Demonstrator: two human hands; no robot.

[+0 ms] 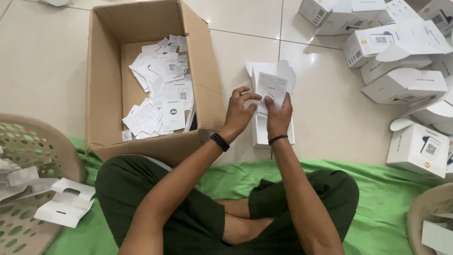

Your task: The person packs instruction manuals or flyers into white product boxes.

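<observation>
Both hands, left hand (239, 112) and right hand (278, 115), pinch a white leaflet (272, 87) over an open white box (259, 134). A cardboard box (106, 85) of paper slips (163, 92) stands just left.

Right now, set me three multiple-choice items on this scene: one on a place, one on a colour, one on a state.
1. Where do the loose white printed paper slips lie?
A. In the open brown cardboard box
B. On the green cloth
C. In a white carton

2. What colour is the cloth under the seated person?
A. Blue
B. Green
C. Red

3. How does the white carton in front of the hands stand?
A. Taped shut
C. Crushed flat
B. Open, flaps up

Answers:
1 A, the slips are piled on the box floor.
2 B, green shows beside both knees.
3 B, its flaps stand open behind the white leaflet that the left hand and right hand pinch together.
</observation>
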